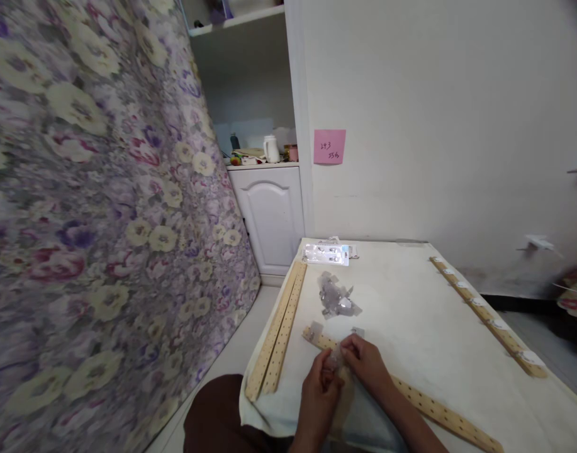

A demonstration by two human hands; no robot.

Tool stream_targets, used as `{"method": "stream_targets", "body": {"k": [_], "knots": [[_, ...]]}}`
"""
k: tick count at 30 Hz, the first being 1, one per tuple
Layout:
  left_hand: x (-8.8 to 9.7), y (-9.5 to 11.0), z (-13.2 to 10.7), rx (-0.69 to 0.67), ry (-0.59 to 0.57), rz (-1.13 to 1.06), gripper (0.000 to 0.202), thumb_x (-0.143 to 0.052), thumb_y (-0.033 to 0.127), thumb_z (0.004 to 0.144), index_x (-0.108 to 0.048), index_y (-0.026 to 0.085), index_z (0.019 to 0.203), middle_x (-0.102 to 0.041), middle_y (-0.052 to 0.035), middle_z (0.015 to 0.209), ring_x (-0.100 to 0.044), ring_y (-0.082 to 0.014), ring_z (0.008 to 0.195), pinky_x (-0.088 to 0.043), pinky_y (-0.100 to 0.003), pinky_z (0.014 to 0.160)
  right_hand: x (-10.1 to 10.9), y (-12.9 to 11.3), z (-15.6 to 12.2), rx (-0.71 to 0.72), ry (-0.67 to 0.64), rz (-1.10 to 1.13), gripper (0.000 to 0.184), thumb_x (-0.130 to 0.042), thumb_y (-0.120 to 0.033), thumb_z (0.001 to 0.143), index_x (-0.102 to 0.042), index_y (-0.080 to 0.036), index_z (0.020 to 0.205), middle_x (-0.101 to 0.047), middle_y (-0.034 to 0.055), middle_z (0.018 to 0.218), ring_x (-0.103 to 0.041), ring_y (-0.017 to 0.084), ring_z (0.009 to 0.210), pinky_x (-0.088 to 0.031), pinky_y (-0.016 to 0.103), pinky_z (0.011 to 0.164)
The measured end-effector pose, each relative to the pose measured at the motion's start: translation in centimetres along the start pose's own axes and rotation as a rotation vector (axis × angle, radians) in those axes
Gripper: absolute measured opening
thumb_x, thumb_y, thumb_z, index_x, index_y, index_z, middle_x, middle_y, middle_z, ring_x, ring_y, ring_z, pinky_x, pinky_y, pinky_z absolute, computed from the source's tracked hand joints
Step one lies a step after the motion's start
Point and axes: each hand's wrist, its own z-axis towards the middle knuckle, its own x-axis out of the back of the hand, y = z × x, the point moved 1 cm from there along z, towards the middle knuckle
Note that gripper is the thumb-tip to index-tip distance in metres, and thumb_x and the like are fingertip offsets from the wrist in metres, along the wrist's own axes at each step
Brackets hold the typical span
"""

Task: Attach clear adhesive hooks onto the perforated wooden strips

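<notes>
My left hand (320, 384) and my right hand (365, 363) meet over the near end of a perforated wooden strip (425, 402) that runs diagonally across the white table (411, 314). Both hands pinch a small clear piece (336, 357) between their fingertips, right above the strip. A pile of small clear plastic pieces (335, 296) lies just beyond the hands. A clear blister pack (326, 253) sits at the far edge of the table.
Two more perforated strips (279, 327) lie side by side along the table's left edge; another strip (486, 314) with white pieces on it lies at the right. A floral mattress (94, 220) leans at the left. A white cabinet (269, 214) and a pink note (330, 146) are behind.
</notes>
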Motion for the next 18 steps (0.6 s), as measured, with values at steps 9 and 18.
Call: {"method": "stream_targets", "body": {"k": [9, 18], "knots": [[0.1, -0.2, 0.8, -0.002, 0.135, -0.028, 0.033, -0.057, 0.032, 0.074, -0.057, 0.017, 0.103, -0.062, 0.0012, 0.067, -0.057, -0.0158, 0.060, -0.043, -0.024, 0.056, 0.0, -0.3, 0.3, 0.068, 0.048, -0.172, 0.018, -0.045, -0.025, 0.078, -0.063, -0.021, 0.080, -0.067, 0.0020, 0.076, -0.061, 0.018, 0.071, -0.044, 0.027, 0.066], [0.0, -1.1, 1.0, 0.009, 0.162, -0.053, 0.032, -0.056, 0.031, 0.073, -0.055, 0.019, 0.102, -0.058, 0.0044, 0.064, -0.055, -0.0131, 0.054, -0.041, -0.022, 0.051, 1.7, 1.5, 0.9, 0.070, 0.121, -0.242, 0.029, -0.042, -0.026, 0.082, -0.065, -0.021, 0.098, -0.068, 0.0054, 0.100, -0.062, 0.021, 0.092, -0.046, 0.033, 0.083]]}}
